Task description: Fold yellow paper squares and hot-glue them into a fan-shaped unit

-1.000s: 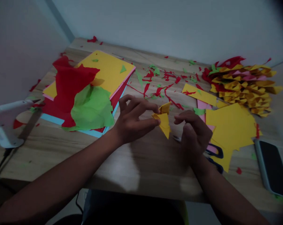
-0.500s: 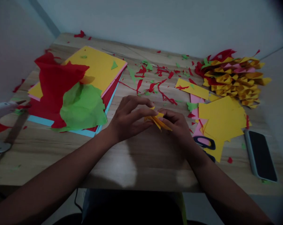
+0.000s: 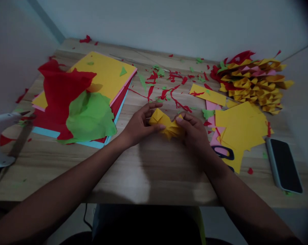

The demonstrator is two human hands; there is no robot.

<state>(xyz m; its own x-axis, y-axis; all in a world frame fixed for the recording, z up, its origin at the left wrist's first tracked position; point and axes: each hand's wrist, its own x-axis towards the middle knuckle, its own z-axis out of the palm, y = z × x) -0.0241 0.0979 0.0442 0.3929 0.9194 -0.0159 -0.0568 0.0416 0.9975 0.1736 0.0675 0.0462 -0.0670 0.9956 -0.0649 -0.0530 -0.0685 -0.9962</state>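
Note:
Between my two hands, above the front middle of the table, is a folded piece of yellow paper (image 3: 166, 123) with several creases fanning out. My left hand (image 3: 141, 124) grips its left end, thumb in front and fingers behind. At the other end my right hand (image 3: 195, 131) pinches the paper between thumb and fingers. Just right of my right hand lie yellow paper squares (image 3: 242, 127) and scissors with dark handles (image 3: 224, 152), their blades hidden.
Coloured sheets (image 3: 110, 76) lie stacked at left under red crepe paper (image 3: 58, 88) and green crepe paper (image 3: 90, 115). A white glue gun (image 3: 3, 136) stands far left. Folded yellow pieces (image 3: 258, 85) cluster back right, a phone (image 3: 284, 165) in front. Red and green scraps (image 3: 166, 92) litter the middle.
The yellow paper has been spread wider and turned, so its creased face now shows. My left hand has shifted slightly left and grips the paper's end; the view has moved a little.

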